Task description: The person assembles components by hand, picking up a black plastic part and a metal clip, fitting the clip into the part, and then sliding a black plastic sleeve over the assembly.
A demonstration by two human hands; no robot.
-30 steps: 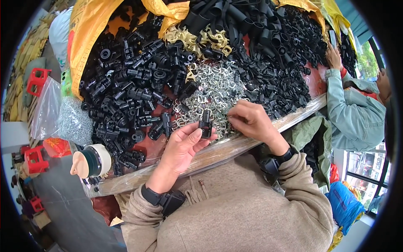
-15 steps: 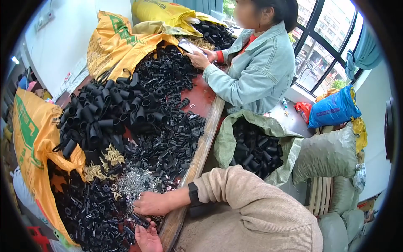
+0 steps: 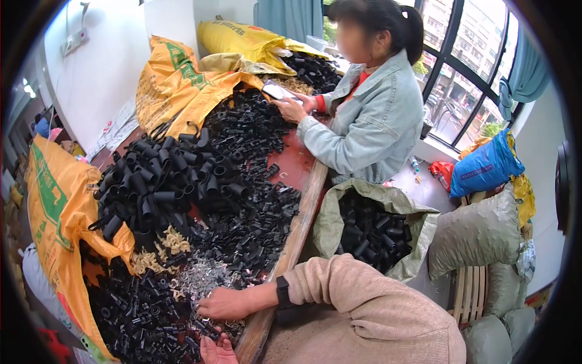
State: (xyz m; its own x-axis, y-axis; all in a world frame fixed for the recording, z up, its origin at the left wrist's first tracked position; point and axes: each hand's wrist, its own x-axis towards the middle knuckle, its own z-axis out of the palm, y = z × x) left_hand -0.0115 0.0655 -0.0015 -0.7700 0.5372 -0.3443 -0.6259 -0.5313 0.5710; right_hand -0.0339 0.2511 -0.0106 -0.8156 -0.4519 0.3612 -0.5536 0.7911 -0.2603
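Just changed: the view has been swung rightward, and a co-worker [image 3: 376, 124] is shown more fully.
Right hand [image 3: 225, 303]: placed at the silvery clips [image 3: 207, 276]; whether any is pinched cannot be told.
Left hand [image 3: 218, 350]: narrow grip, a black fitting [image 3: 209, 332] held near the edge of the worktop [image 3: 294, 164].
Work: the fitting is kept in hand, but less clearly seen.

blue sack [image 3: 485, 167], right | red bag [image 3: 443, 175] beside it | teal curtain [image 3: 526, 71] by window [image 3: 476, 45]
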